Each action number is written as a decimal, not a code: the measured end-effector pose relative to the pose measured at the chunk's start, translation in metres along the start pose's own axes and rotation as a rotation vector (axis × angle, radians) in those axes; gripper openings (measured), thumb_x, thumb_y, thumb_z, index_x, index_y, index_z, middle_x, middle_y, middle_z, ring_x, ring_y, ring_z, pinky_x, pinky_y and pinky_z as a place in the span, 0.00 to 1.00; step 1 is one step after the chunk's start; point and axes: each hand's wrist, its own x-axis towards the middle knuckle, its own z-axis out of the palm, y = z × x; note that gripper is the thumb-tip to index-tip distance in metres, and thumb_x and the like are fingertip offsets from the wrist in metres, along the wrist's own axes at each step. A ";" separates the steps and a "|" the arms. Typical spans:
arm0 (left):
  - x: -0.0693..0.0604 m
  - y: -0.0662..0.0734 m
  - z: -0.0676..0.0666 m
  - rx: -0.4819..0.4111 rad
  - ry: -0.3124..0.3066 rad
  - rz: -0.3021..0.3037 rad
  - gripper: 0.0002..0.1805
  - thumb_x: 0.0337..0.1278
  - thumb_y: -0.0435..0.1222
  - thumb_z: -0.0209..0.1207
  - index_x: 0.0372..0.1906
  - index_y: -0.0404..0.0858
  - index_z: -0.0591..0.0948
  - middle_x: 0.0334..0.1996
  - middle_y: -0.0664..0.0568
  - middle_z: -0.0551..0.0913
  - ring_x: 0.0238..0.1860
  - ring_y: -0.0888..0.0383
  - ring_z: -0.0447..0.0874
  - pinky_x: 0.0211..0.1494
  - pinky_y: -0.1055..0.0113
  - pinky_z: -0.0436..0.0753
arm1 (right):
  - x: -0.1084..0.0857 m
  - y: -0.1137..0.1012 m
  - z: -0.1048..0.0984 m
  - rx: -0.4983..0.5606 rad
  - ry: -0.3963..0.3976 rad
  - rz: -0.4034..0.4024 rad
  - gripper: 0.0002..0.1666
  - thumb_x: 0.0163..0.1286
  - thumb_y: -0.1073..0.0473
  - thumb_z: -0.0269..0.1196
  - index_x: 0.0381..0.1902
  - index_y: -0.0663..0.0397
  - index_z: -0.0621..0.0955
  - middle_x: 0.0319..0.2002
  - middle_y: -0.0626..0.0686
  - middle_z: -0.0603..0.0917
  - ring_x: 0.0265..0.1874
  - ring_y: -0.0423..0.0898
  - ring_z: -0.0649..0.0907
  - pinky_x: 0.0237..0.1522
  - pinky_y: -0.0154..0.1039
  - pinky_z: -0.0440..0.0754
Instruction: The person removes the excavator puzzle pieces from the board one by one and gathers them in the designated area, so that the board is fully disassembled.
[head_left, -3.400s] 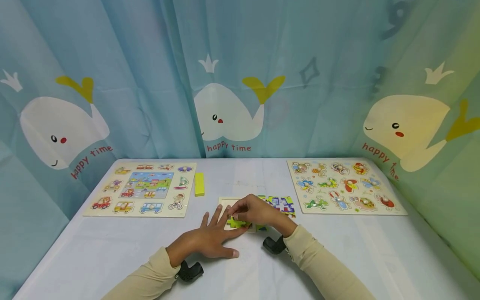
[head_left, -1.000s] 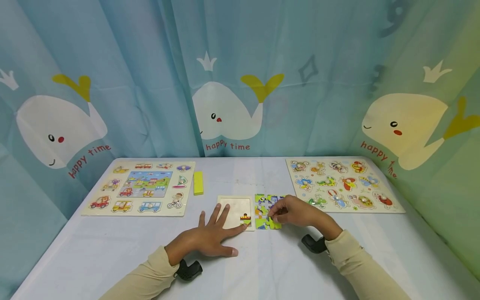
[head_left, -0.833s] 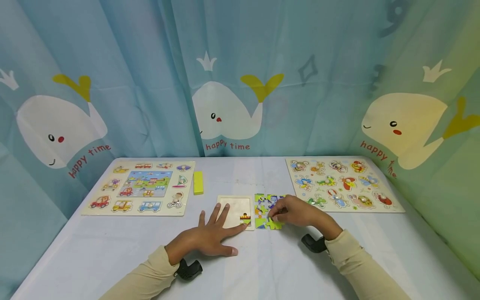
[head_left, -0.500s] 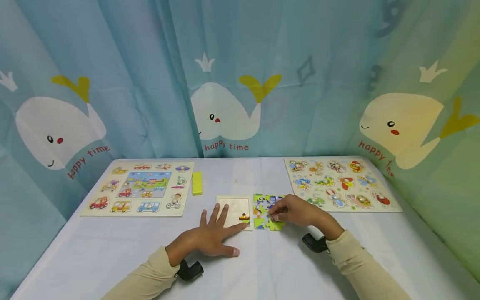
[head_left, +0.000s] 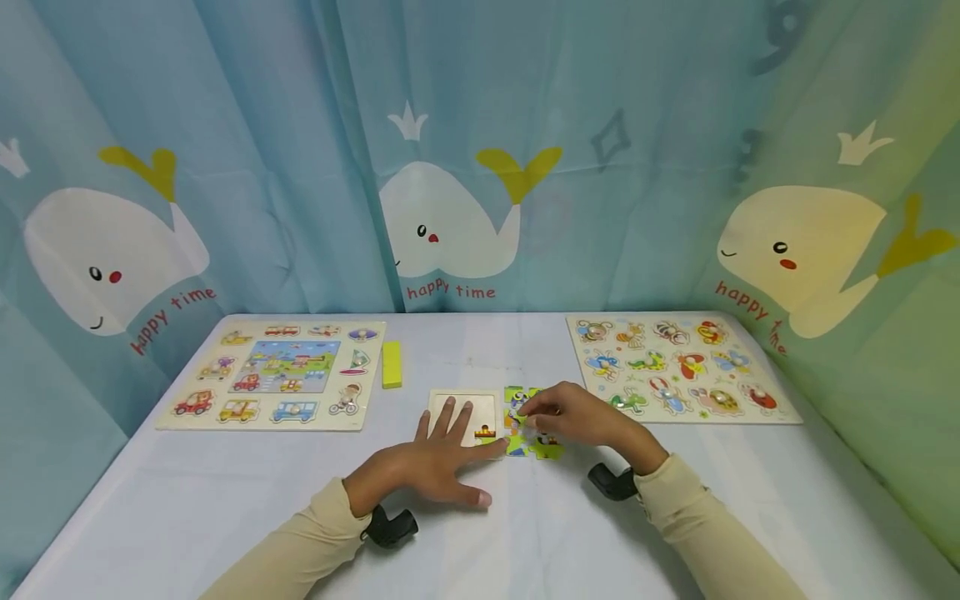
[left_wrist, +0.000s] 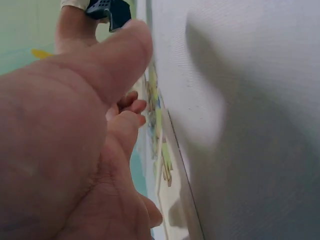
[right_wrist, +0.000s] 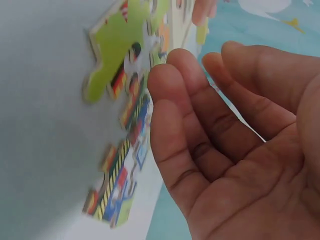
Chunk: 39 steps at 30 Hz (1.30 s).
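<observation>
My left hand (head_left: 435,467) spreads its fingers over a small wooden puzzle tray (head_left: 480,404), index fingertip at the tray's lower right edge. One jigsaw piece with red and green print (head_left: 485,432) lies in the tray's lower right corner, partly under that finger. My right hand (head_left: 581,417) hovers with bent fingers over loose jigsaw pieces (head_left: 517,448) just right of the tray. In the right wrist view, the right hand (right_wrist: 235,135) shows loosely curved fingers and no piece between thumb and fingertips; green and blue jigsaw pieces (right_wrist: 117,45) lie beyond. It hides some pieces in the head view.
A vehicle peg puzzle board (head_left: 262,417) lies at the back left, with a yellow block (head_left: 392,365) beside it. An insect peg puzzle board (head_left: 682,375) lies at the back right. A blue whale-print curtain (head_left: 315,208) stands behind the white-covered table (head_left: 487,550).
The right hand carried on from the tray to the loose pieces, then shifted a little left and away from me. The left hand slid slightly right, its index finger reaching the tray's edge.
</observation>
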 end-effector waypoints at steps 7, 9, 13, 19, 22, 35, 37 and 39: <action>-0.001 -0.003 0.007 0.010 -0.039 0.013 0.43 0.56 0.65 0.56 0.76 0.65 0.55 0.76 0.39 0.29 0.73 0.39 0.18 0.67 0.34 0.32 | 0.013 -0.008 0.011 0.051 -0.003 -0.004 0.13 0.70 0.69 0.57 0.48 0.67 0.84 0.41 0.56 0.86 0.26 0.40 0.79 0.29 0.35 0.76; 0.002 -0.006 0.012 0.015 -0.044 0.029 0.42 0.57 0.66 0.54 0.76 0.66 0.54 0.76 0.39 0.27 0.73 0.40 0.16 0.66 0.34 0.30 | 0.016 -0.009 0.015 0.067 -0.003 -0.008 0.13 0.70 0.69 0.56 0.48 0.68 0.83 0.41 0.57 0.86 0.25 0.42 0.79 0.28 0.34 0.76; 0.005 -0.011 0.020 0.033 -0.041 0.049 0.42 0.56 0.70 0.50 0.75 0.69 0.51 0.76 0.41 0.24 0.72 0.42 0.14 0.65 0.33 0.28 | 0.020 -0.010 0.022 0.058 -0.006 -0.017 0.13 0.70 0.70 0.56 0.48 0.68 0.83 0.44 0.57 0.86 0.35 0.43 0.83 0.35 0.34 0.78; 0.002 -0.003 0.012 0.047 -0.050 0.016 0.42 0.57 0.67 0.52 0.75 0.67 0.54 0.76 0.41 0.27 0.73 0.41 0.17 0.66 0.34 0.32 | 0.026 -0.015 0.028 0.043 -0.019 -0.025 0.14 0.71 0.68 0.56 0.49 0.66 0.83 0.45 0.55 0.85 0.37 0.40 0.82 0.39 0.36 0.79; 0.001 -0.001 0.010 0.043 -0.057 0.019 0.41 0.58 0.66 0.52 0.76 0.66 0.55 0.76 0.42 0.27 0.73 0.41 0.17 0.67 0.34 0.31 | 0.029 -0.016 0.029 0.035 -0.026 -0.020 0.13 0.71 0.67 0.57 0.49 0.64 0.83 0.45 0.54 0.85 0.36 0.40 0.81 0.38 0.36 0.79; 0.010 -0.019 0.023 0.022 -0.024 0.049 0.42 0.53 0.73 0.47 0.74 0.73 0.51 0.76 0.48 0.22 0.72 0.42 0.13 0.64 0.32 0.28 | 0.035 -0.016 0.033 0.073 0.007 -0.074 0.12 0.69 0.70 0.59 0.48 0.63 0.84 0.43 0.54 0.85 0.38 0.46 0.82 0.39 0.37 0.79; 0.013 -0.024 0.025 0.017 -0.025 0.053 0.43 0.52 0.74 0.46 0.74 0.74 0.50 0.75 0.49 0.21 0.71 0.42 0.11 0.64 0.32 0.27 | 0.036 -0.016 0.034 0.091 0.013 -0.084 0.13 0.68 0.71 0.59 0.49 0.63 0.83 0.42 0.55 0.84 0.37 0.47 0.83 0.39 0.37 0.79; 0.014 -0.024 0.024 0.009 -0.028 0.055 0.43 0.52 0.73 0.48 0.74 0.74 0.51 0.76 0.49 0.22 0.71 0.43 0.11 0.64 0.32 0.26 | 0.037 -0.016 0.035 0.104 0.016 -0.088 0.14 0.67 0.73 0.59 0.49 0.63 0.83 0.41 0.54 0.84 0.36 0.46 0.82 0.38 0.37 0.79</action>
